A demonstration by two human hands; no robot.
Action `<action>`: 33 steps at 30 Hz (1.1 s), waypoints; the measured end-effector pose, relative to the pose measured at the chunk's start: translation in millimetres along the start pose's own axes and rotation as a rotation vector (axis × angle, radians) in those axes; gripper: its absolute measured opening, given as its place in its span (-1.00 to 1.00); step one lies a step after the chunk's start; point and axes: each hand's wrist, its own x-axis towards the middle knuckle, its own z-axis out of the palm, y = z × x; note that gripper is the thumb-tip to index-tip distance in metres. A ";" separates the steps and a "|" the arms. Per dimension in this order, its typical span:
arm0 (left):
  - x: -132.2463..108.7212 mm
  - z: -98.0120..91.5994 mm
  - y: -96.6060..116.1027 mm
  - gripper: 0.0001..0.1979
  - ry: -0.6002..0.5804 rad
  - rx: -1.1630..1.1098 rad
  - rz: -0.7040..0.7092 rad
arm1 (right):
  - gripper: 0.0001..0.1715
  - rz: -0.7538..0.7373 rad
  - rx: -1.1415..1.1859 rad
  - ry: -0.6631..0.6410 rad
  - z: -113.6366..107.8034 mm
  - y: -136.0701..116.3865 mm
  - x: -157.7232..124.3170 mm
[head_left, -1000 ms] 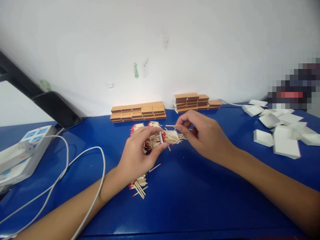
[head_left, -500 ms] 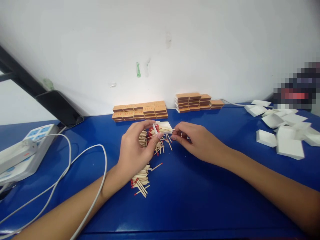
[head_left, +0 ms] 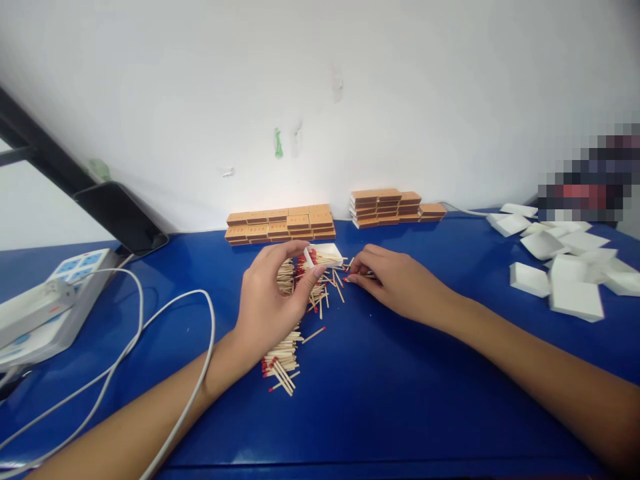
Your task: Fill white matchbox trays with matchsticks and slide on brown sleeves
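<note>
"So, which step is in hand?"

"Loading matches into the small white tray [head_left: 329, 249], I'd judge. The left hand [head_left: 270, 280] pinches it between thumb and fingers at the heap of loose matches [head_left: 320, 293], and several matches lie inside, red heads to the left."

"And the right hand [head_left: 395, 273]?"

"Just right of the tray, low over the tabletop [head_left: 400, 400], thumb and forefinger drawn close together. A red match head shows at their tips, but whether they grip it I cannot tell."

"What does the next move call for, then?"

"A fine pinch, to my mind, with the stick turned so its head points left like the others, and the tray kept level."

"Anything near?"

"One match [head_left: 314, 335] lies apart, and a near pile of matches [head_left: 283, 360] sits by the left wrist. Matchboxes [head_left: 280, 227] are stacked far, against the wall."
</note>
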 end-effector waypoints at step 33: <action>0.1 -0.3 0.3 -0.71 -0.032 0.020 0.053 | -0.84 -0.099 0.161 -0.197 -27.8 0.8 -0.4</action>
